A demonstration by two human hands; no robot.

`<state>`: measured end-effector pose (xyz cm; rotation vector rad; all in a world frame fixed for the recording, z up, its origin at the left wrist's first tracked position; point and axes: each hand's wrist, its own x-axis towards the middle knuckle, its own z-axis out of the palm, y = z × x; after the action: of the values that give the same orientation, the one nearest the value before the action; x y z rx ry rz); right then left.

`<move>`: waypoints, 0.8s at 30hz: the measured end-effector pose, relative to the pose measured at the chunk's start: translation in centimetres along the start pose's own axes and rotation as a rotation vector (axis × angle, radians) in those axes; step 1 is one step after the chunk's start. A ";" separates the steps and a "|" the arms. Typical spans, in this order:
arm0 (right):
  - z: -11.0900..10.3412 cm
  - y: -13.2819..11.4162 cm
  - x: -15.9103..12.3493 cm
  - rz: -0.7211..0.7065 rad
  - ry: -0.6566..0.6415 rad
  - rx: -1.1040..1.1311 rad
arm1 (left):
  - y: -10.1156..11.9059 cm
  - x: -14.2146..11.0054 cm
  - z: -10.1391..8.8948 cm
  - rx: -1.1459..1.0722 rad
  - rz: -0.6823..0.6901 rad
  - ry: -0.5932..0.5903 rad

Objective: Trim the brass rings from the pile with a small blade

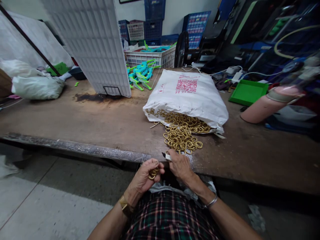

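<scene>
My left hand (147,174) is closed around several gold-coloured rings (153,173), just in front of the table edge. In my right hand (181,166) is a small knife (168,156) with a white handle and a dark, pointed tip that faces left. Right beyond that hand lies a loose pile of gold-coloured rings (182,136) on the tabletop. The pile spills from the open mouth of a white plastic sack (185,90) with red print, which lies on its side. More rings show inside the mouth; the sack hides the rest.
A tall white ribbed panel (92,46) stands on the wooden table (75,123). Turquoise and green plastic parts (142,73) lie behind, near a white crate (165,57). To the right are a green tray (248,92) and a pink bottle (267,105). A filled plastic bag (37,87) sits far left.
</scene>
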<state>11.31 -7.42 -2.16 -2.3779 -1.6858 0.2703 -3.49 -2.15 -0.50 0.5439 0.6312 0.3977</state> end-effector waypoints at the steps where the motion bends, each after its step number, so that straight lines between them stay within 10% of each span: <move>1: 0.0 0.2 0.1 0.004 0.013 0.019 | 0.0 0.1 0.0 0.015 0.015 0.010; 12: -1.1 0.7 0.4 0.139 -0.041 0.802 | 0.4 2.4 1.3 0.780 0.276 0.177; 24: -0.9 0.0 0.0 0.192 -0.109 1.044 | -0.4 2.7 1.5 0.779 0.263 0.189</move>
<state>11.57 -7.50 -1.34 -1.7011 -0.9343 1.0256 -0.51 -1.61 -0.91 1.3524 0.9012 0.4479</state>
